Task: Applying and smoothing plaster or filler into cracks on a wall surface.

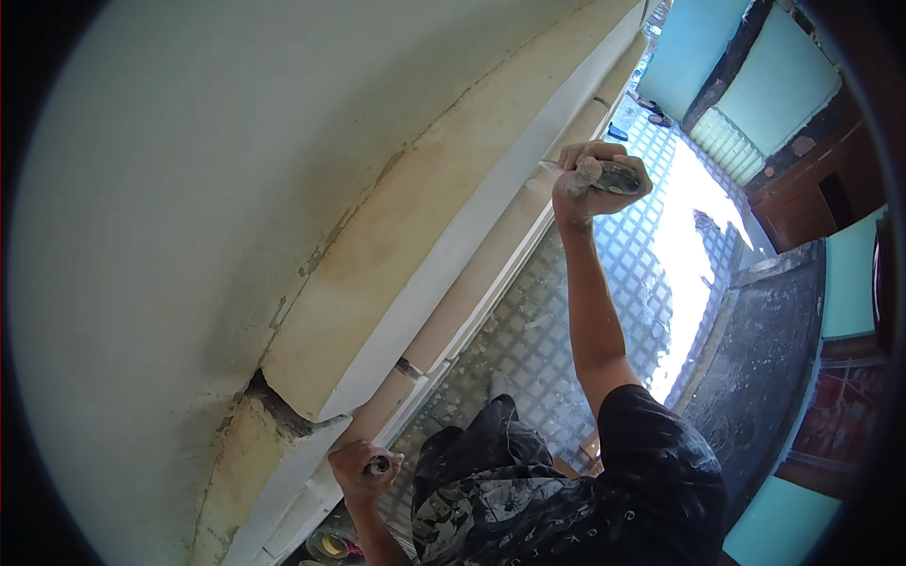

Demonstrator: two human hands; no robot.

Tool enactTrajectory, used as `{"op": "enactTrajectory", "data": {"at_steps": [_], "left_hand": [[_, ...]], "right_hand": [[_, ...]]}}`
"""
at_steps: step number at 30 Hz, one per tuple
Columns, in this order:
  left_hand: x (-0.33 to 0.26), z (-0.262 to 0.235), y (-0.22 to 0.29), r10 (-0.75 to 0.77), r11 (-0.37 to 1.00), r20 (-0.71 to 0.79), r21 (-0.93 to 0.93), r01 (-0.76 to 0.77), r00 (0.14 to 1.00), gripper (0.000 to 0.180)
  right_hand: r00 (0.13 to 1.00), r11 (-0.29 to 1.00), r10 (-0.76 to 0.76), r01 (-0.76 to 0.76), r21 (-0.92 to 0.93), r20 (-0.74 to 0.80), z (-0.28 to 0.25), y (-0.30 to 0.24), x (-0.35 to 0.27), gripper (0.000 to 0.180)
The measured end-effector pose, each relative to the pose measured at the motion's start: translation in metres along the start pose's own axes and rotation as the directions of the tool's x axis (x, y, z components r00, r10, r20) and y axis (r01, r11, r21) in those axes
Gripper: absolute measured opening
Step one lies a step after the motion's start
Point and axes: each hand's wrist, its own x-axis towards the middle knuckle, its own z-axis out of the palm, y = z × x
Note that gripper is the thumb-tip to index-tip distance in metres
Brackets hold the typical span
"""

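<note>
My right hand (595,179) is raised at the upper right, closed around a tool with a worn, dark, rounded handle (619,177). Its working end is hidden behind my fist, which sits beside the pale ledge. Lower down, my left hand (357,469) is closed around a round handle (379,465) seen end-on; the rest of that tool is out of sight. Just above my left hand, a broken gap (283,413) with a dark, rough inside cuts through the yellowish ledge (377,241). White trim (444,259) runs along the ledge's outer edge.
A pale wall (170,208) rises on the left, with a crack where it meets the ledge. Below is a checkered tiled floor (557,311) with a bright sunlit patch. Footwear (653,111) lies far off. Pots or tins (332,545) stand at the bottom near my left forearm.
</note>
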Motion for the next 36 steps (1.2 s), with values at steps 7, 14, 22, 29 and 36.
{"op": "enactTrajectory", "data": {"at_steps": [7,14,22,29,36], "left_hand": [[0.000,-0.003,-0.003,0.012,1.000,0.010,0.006,-0.012,1.000,0.021],[0.000,0.001,-0.007,0.043,0.999,0.031,-0.014,-0.043,0.999,0.022],[-0.006,-0.009,-0.008,-0.014,0.990,0.040,-0.141,0.020,0.999,0.017],[0.010,-0.022,0.004,-0.021,0.982,0.299,-0.174,0.076,0.954,0.015],[0.020,-0.016,-0.009,0.032,0.959,0.360,-0.273,0.072,0.932,0.016]], "right_hand": [[0.979,0.915,-0.085,0.151,-0.374,0.187,-0.003,0.007,-0.018,0.038],[0.968,0.691,0.140,0.055,-0.720,0.208,-0.007,0.011,-0.024,0.031],[0.951,0.937,0.244,-0.180,-0.300,0.190,-0.040,-0.090,-0.088,0.016],[0.683,0.650,0.718,-0.588,-0.481,0.135,-0.095,-0.276,-0.188,0.012],[0.201,0.002,0.841,-0.929,-0.370,-0.503,-0.106,-0.366,-0.206,0.028]]}}
